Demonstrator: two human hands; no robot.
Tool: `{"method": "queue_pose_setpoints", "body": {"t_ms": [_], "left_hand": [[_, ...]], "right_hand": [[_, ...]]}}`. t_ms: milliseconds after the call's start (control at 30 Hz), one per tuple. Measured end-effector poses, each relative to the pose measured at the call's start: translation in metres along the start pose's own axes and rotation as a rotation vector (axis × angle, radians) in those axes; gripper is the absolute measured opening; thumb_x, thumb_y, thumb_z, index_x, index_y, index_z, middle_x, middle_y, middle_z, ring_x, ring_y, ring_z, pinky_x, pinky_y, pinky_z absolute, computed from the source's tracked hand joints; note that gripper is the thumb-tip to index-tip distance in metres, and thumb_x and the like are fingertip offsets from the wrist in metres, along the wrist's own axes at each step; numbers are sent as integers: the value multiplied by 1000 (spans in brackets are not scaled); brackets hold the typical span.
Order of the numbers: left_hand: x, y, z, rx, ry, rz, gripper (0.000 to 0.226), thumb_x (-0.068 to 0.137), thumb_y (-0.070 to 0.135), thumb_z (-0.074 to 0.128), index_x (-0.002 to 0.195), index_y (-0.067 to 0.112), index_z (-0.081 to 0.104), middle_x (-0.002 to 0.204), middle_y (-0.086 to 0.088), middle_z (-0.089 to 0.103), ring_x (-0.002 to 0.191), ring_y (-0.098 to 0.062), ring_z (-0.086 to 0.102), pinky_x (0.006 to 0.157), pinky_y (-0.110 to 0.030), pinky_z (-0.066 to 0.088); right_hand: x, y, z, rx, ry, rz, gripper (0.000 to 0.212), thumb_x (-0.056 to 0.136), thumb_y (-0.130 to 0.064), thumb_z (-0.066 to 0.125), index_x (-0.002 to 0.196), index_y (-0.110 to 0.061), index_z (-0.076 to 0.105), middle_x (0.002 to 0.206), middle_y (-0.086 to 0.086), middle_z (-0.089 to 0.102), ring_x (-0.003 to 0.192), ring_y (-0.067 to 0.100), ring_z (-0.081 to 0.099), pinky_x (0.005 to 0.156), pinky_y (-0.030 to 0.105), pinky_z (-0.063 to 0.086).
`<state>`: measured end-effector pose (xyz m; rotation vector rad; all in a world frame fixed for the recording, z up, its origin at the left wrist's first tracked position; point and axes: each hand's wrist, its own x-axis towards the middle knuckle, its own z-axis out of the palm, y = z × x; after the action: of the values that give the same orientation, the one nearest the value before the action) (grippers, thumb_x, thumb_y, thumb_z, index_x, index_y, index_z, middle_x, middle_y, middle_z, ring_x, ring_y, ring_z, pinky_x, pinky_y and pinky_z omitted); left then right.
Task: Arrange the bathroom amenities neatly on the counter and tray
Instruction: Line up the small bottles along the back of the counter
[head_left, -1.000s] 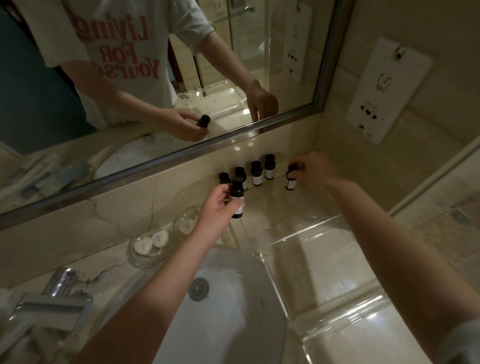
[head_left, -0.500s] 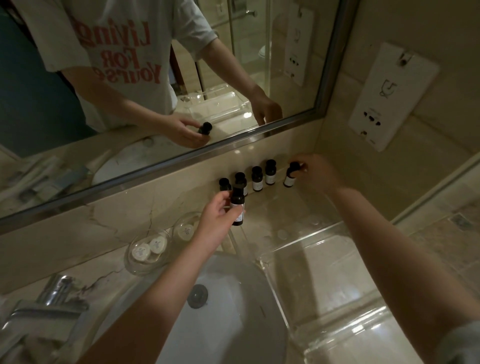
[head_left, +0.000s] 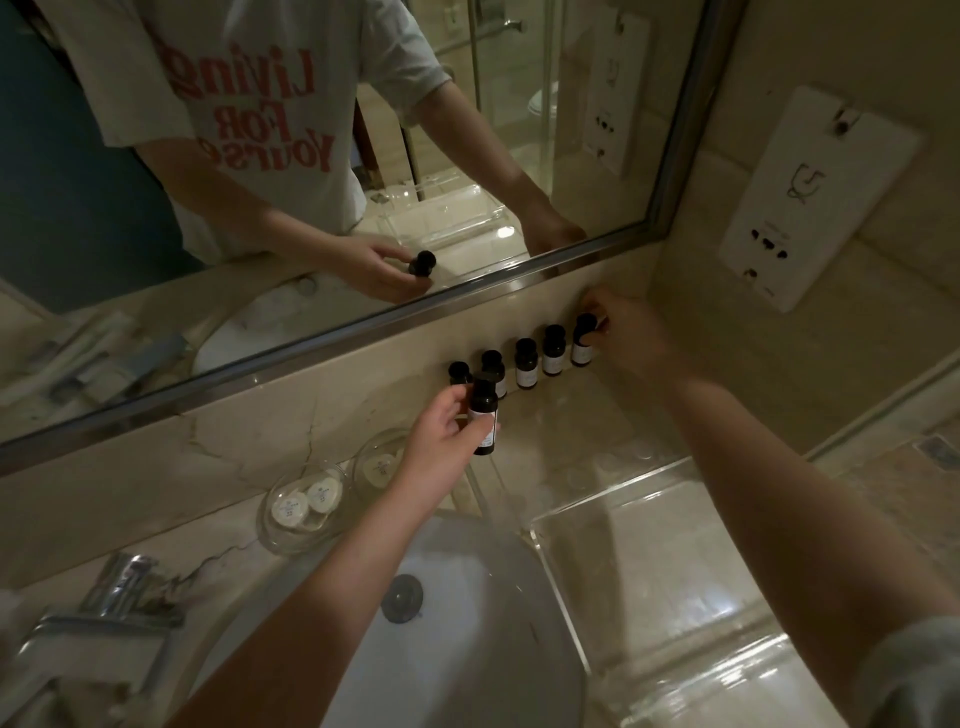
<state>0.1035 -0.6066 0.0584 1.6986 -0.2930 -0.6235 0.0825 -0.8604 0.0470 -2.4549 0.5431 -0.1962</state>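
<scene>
Several small dark bottles with white labels stand in a row (head_left: 525, 362) against the backsplash under the mirror. My right hand (head_left: 626, 338) grips the rightmost bottle (head_left: 583, 342) of that row, next to the wall. My left hand (head_left: 441, 447) holds another dark bottle (head_left: 483, 423) upright, lifted a little in front of the row's left end. A clear acrylic tray (head_left: 644, 587) sits on the marble counter (head_left: 587, 415) below my right arm.
Two glass dishes (head_left: 306, 512) with round white packets sit left of my left hand. The white sink basin (head_left: 457, 623) with its drain lies below, a chrome tap (head_left: 104, 608) at lower left. A white wall socket panel (head_left: 810, 197) hangs on the right wall.
My right hand has slid its bottle back toward the backsplash at the row's right end. My left hand has kept its bottle in nearly the same place.
</scene>
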Motion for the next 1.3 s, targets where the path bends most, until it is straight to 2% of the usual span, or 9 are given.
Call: {"method": "queue_pose_setpoints", "body": {"t_ms": [100,233,333,500,567,700,967,1133,1300], "left_hand": [[-2,1,0,-15,-10,-3,32,86,6,59,113,19,49,123,-8,59,106,-23,62,92,-37,51],[-3,5,0,-23,-53,23,25,84,3,62,94,23,51,113,-13,63,94,-21,63,82,-33,51],[-7,11,2,-8,-131,26,23,82,6,64,93,25,55,111,-14,64,99,-25,64,87,-34,49],[-20,24,10,-64,-293,8,22,90,0,52,99,19,56,94,-1,67,81,-10,68,70,-22,56],[-24,26,13,-80,-322,-6,21,91,1,50,98,19,58,90,1,68,78,-5,69,69,-23,57],[-28,25,16,12,-265,38,23,85,8,62,103,23,61,104,-2,68,98,-15,66,86,-31,54],[-27,28,26,116,-208,69,26,81,8,67,103,20,63,103,3,68,96,-8,65,89,-24,51],[-20,17,27,235,-163,59,46,82,14,67,125,12,52,121,-1,60,110,-12,57,98,-27,45],[-5,3,12,537,72,218,36,83,12,64,119,13,60,122,-2,60,108,-17,57,97,-28,43]], "right_hand": [[-9,-3,-6,63,55,36,47,83,-15,66,126,-14,47,107,-2,57,92,16,56,73,28,43],[-38,-28,-20,255,211,47,29,87,-24,62,115,-21,55,100,-4,56,82,11,53,71,23,41],[-62,-53,-33,483,-57,-110,28,85,-23,65,112,-30,60,100,-7,61,83,5,57,71,12,44],[-79,-77,-51,237,-379,-312,29,85,-18,64,111,-31,63,93,-15,60,90,14,58,78,25,46],[-82,-81,-53,199,-400,-305,24,86,-18,64,107,-26,65,91,-13,61,85,8,58,75,18,45],[-87,-83,-58,118,-290,-265,23,84,-26,66,104,-15,66,80,-16,58,69,-8,52,60,1,38],[-96,-84,-55,113,-188,-279,29,82,-30,67,109,-19,65,83,-20,53,72,-6,50,61,0,38],[-85,-64,-56,78,-192,-166,23,83,-25,67,106,-18,63,87,-8,59,76,6,54,61,14,37],[-53,-18,-51,43,-29,89,20,85,-19,64,103,-10,62,95,3,57,87,18,52,74,29,39]]}}
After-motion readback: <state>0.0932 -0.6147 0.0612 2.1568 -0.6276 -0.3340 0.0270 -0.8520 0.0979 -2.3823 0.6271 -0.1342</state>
